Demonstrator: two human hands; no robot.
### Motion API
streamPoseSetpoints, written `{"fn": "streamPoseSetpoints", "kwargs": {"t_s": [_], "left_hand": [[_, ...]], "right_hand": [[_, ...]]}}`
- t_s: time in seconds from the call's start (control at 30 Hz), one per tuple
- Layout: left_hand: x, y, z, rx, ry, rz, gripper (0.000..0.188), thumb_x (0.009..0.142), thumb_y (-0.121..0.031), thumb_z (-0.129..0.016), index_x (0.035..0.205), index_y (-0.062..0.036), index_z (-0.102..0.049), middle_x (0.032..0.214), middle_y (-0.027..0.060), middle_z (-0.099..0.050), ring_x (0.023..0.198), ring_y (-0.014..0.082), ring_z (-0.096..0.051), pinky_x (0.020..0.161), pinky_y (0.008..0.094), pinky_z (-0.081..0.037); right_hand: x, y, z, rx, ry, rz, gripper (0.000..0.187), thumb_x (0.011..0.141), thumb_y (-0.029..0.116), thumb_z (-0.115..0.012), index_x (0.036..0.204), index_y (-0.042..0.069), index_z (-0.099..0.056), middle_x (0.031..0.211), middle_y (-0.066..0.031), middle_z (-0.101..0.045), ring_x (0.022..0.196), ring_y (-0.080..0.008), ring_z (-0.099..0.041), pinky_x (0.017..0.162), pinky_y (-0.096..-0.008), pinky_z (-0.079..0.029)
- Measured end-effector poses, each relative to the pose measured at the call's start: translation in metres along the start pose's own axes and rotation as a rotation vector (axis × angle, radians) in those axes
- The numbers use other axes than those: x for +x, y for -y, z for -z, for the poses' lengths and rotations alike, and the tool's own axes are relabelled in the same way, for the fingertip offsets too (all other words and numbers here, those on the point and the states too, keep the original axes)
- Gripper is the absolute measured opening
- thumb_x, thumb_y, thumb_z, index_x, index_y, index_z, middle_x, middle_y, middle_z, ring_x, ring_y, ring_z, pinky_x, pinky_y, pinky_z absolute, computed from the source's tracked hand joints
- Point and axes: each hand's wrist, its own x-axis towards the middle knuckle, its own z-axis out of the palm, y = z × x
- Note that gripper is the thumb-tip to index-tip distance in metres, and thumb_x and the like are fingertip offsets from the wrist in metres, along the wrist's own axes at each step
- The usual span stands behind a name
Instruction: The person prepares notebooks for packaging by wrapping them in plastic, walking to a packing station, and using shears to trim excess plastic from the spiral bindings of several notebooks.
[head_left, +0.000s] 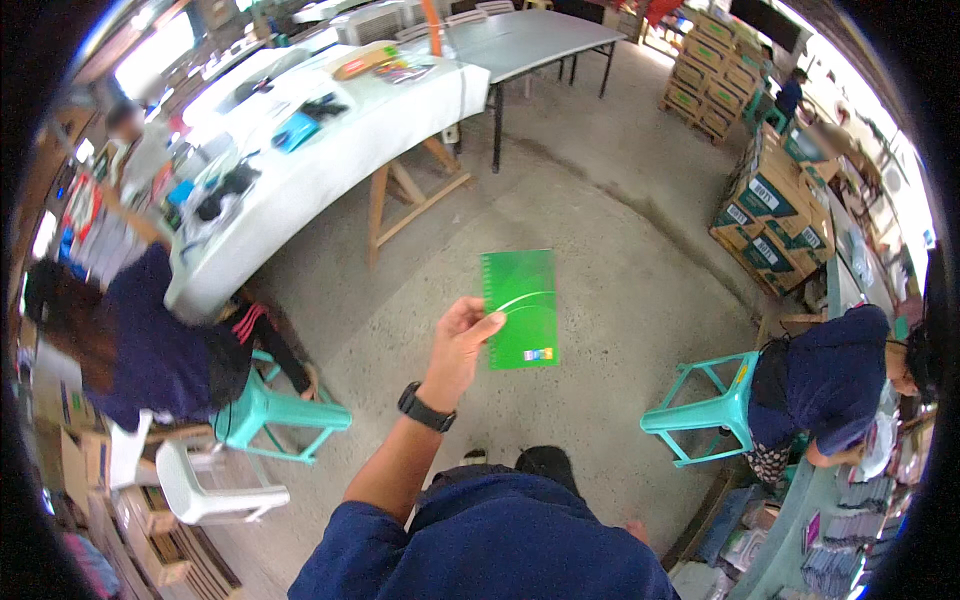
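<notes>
Centrally: one green notebook point(525, 290), spiral-bound along its left edge, cover marked with pale curved lines and small coloured squares near the bottom, held upright in the air above the concrete floor point(630, 270). One left hand point(462, 345), fingers closed on the notebook's bound edge, thumb point(488, 325) lying across the cover; black wristwatch point(427, 407) on the same arm. One right hand point(637, 531), only a small blurred patch showing beside the wearer's body; state of its fingers cannot be told.

Upper left: one table point(410, 125) with a white covering and wooden trestle legs, bearing a blue item point(295, 132) and assorted dark pieces. Behind it: one grey table point(550, 45) with black legs.

Left: one seated person point(175, 340), dark top, on a turquoise stool point(275, 407); a white plastic seat point(178, 485) just beside. Right: another person point(825, 365), bent forward, on a matching stool point(738, 400). Upper right: stacked cartons point(775, 215); farther back, a taller carton stack point(712, 70).
</notes>
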Motion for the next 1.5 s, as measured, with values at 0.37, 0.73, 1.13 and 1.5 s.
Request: {"fn": "streamPoseSetpoints", "kwargs": {"t_s": [0.37, 0.73, 1.13, 1.5], "left_hand": [[0.365, 0.104, -0.147, -0.066, 0.059, 0.071, 0.01, 0.083, -0.009, -0.065, 0.089, -0.0064, -0.057, 0.079, -0.0025, -0.057, 0.074, 0.0061, -0.053, 0.066, 0.0218, -0.042], [0.71, 0.21, -0.249, -0.153, 0.245, 0.123, 0.042, 0.088, -0.002, -0.052, 0.128, 0.0007, -0.04, 0.117, 0.0083, -0.054, 0.105, 0.0187, -0.054, 0.092, 0.0337, -0.043], [1.118, 0.34, -0.589, 0.866, 1.495, 0.094, 0.036, 0.089, -0.019, -0.056, 0.12, -0.0021, -0.05, 0.1, 0.0129, -0.065, 0.085, 0.0221, -0.06, 0.077, 0.0325, -0.047], [1.46, 0.445, -0.731, 0.931, 1.228, 0.117, 0.032, 0.089, -0.017, -0.056, 0.117, -0.0012, -0.051, 0.099, 0.0089, -0.061, 0.087, 0.0182, -0.055, 0.076, 0.0314, -0.045]], "right_hand": [[0.196, 0.306, 0.103, 0.413, 0.105, -0.067, 0.016, 0.092, 0.018, -0.046, 0.105, 0.009, -0.044, 0.07, -0.0111, -0.054, 0.056, -0.0236, -0.055, 0.045, -0.0374, -0.045], [0.277, 0.985, 0.227, 0.017, 0.016, 0.849, 0.021, 0.086, 0.01, -0.053, 0.106, 0.003, -0.049, 0.089, -0.0112, -0.064, 0.066, -0.018, -0.063, 0.066, -0.0333, -0.051], [0.561, 0.766, 0.374, 0.519, -0.302, -0.283, 0.008, 0.064, 0.009, -0.066, 0.072, 0.011, -0.064, 0.069, -0.0099, -0.063, 0.061, -0.0233, -0.061, 0.056, -0.0367, -0.048], [0.697, 1.412, 0.616, 0.137, -0.24, 0.381, 0.024, 0.076, 0.014, -0.06, 0.096, 0.005, -0.051, 0.087, -0.0109, -0.061, 0.066, -0.0239, -0.062, 0.06, -0.037, -0.053]]}}
